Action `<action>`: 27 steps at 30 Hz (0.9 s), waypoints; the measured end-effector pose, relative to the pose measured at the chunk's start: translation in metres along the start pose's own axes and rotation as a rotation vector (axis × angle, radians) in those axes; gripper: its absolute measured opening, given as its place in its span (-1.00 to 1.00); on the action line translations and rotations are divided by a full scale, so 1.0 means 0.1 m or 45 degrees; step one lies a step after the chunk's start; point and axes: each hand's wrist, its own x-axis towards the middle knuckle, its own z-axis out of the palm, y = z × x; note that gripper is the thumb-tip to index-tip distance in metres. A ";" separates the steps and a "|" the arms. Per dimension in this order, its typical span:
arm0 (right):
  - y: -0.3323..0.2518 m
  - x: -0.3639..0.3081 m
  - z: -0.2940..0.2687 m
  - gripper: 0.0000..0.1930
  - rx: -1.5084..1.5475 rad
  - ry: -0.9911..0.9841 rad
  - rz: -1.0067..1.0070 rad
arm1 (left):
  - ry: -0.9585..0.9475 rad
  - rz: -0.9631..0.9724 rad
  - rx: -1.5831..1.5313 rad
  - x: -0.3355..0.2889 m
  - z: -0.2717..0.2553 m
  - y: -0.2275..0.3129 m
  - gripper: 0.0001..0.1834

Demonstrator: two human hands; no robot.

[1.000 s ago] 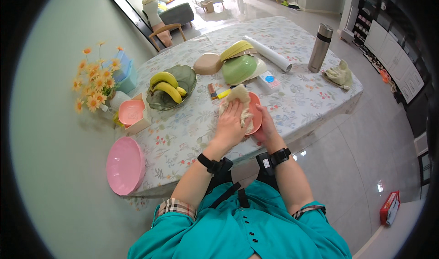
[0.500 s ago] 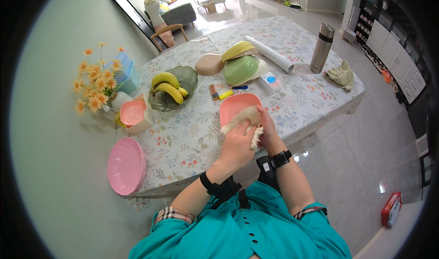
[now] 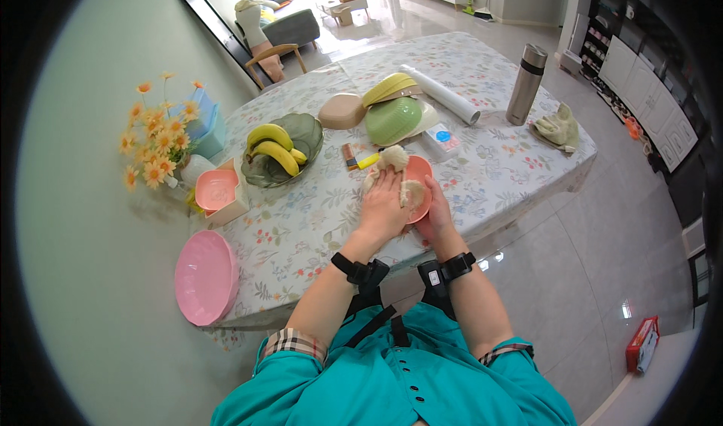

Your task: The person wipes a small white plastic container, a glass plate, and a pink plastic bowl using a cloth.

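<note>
My right hand (image 3: 439,211) grips the right side of a coral-pink bowl (image 3: 422,170), which is tilted up on its side near the table's front edge. A cream cloth (image 3: 393,158) is bunched under and around my left hand (image 3: 382,208), whose fingers press it onto the bowl's left side and rim. Part of the cloth lies inside the bowl, and my left hand hides some of it. Just beyond the bowl are a yellow-handled brush (image 3: 367,162) and a small brown block-like item (image 3: 349,156).
On the floral tablecloth (image 3: 294,245) stand bananas (image 3: 273,155) in a dark green dish (image 3: 307,136), stacked green and yellow baskets (image 3: 395,119), a white roll (image 3: 443,95), a steel flask (image 3: 526,86) and a crumpled green cloth (image 3: 557,129). A pink basin (image 3: 205,275) sits at the left edge.
The coral-pink bowl has tipped from lying more face-up to standing on its side. My left hand with the cloth has shifted from the bowl's inside to its left rim.
</note>
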 end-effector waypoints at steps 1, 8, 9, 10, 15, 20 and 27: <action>0.00 -0.01 0.01 -0.51 0.001 0.004 -0.002 | -0.004 0.001 -0.002 -0.01 -0.04 0.02 -0.45; -0.03 -0.09 0.12 -0.54 -0.019 0.020 -0.079 | -0.028 0.016 0.032 -0.29 -0.40 0.27 -0.65; -0.03 -0.09 0.13 -0.54 -0.026 0.022 -0.090 | 0.070 0.081 0.022 -0.34 -0.42 0.27 -0.66; -0.02 -0.10 0.14 -0.54 -0.023 0.020 -0.090 | 0.069 0.082 0.026 -0.40 -0.44 0.26 -0.66; -0.01 -0.10 0.14 -0.52 -0.092 0.007 -0.102 | -0.105 0.011 -0.066 -0.59 -0.60 0.32 -0.74; -0.01 -0.07 0.10 -0.51 -0.124 -0.034 -0.064 | -0.020 -0.019 -0.348 -0.54 -0.43 0.32 -0.66; -0.02 -0.07 0.13 -0.46 -0.141 0.040 -0.019 | 0.158 -0.178 -0.577 -0.11 -0.10 0.49 -0.44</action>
